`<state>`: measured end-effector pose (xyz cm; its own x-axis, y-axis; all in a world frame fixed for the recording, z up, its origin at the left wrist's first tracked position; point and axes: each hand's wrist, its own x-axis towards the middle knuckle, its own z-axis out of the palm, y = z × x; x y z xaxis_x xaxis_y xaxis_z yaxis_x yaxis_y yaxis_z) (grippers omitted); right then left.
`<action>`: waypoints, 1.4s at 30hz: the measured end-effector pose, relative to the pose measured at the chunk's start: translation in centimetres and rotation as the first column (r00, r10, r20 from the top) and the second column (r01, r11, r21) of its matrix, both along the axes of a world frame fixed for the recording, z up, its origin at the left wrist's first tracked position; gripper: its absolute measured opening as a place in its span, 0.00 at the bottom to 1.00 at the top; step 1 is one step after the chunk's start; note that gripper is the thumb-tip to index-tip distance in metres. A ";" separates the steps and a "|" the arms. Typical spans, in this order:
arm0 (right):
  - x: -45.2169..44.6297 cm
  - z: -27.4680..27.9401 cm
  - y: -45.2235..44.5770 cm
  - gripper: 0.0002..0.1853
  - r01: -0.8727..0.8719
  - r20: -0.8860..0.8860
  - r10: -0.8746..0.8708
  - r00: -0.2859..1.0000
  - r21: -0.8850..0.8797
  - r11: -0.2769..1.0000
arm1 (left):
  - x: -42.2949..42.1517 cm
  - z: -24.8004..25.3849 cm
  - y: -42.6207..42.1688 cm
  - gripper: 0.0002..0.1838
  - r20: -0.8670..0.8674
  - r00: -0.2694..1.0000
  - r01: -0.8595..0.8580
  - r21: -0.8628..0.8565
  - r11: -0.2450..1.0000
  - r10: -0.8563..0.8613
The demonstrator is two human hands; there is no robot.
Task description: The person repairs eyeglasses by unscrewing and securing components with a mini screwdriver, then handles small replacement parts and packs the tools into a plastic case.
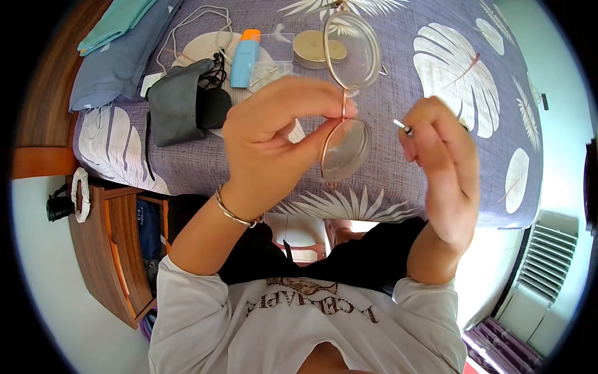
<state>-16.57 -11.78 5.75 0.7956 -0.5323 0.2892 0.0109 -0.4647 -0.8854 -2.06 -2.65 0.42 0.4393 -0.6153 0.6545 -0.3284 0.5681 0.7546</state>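
Observation:
My left hand [274, 131] pinches the bridge of a pair of thin-rimmed round glasses [346, 149], holding them upright over the bed, one lens above the other. To their right, my right hand [439, 156] is closed on a small white-tipped stick [402, 126], whose other end is hidden by the fingers. The stick's tip points toward the glasses and stands apart from them. Behind the upper lens lies a round gold case [309, 50]. A clear plastic box [269, 73] with small pieces in it is partly hidden behind my left hand.
On the patterned bed [398, 156] are a dark grey pouch [174, 106], a blue bottle with an orange cap [245, 59], a white cable [187, 23] and folded clothes [115, 68]. A wooden cabinet [103, 249] stands at the lower left.

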 end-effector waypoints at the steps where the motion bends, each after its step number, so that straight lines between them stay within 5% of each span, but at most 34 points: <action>1: -0.3 0.3 0.4 0.03 0.001 0.026 -0.001 1.000 0.014 1.000 | -0.1 0.2 0.1 0.10 0.000 1.000 -0.001 -0.001 1.000 0.001; 3: -0.3 0.5 0.5 0.03 0.015 0.152 0.000 0.988 -0.100 0.995 | -0.6 0.9 0.6 0.10 -0.157 0.978 0.140 -0.013 0.990 -0.140; 8: -1.1 1.1 0.3 0.10 -0.012 0.396 0.140 0.908 -0.308 0.951 | -0.8 1.8 1.7 0.09 -0.064 0.975 0.214 0.002 0.977 -0.213; 13: -1.3 1.5 0.9 0.12 -0.047 0.327 0.151 0.933 -0.304 0.952 | -0.5 2.5 2.0 0.09 0.099 0.977 0.187 0.048 0.981 -0.191; 42: -1.2 1.7 2.1 0.13 0.145 0.302 0.027 0.953 -0.532 0.834 | -0.6 2.6 2.0 0.12 0.155 0.974 0.158 0.056 0.986 -0.164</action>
<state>-17.76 -9.68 7.44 0.6041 -0.2631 0.7522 0.1789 -0.8751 -0.4497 -2.63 -0.66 3.03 0.2253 -0.6987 0.6790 -0.3524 0.5913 0.7254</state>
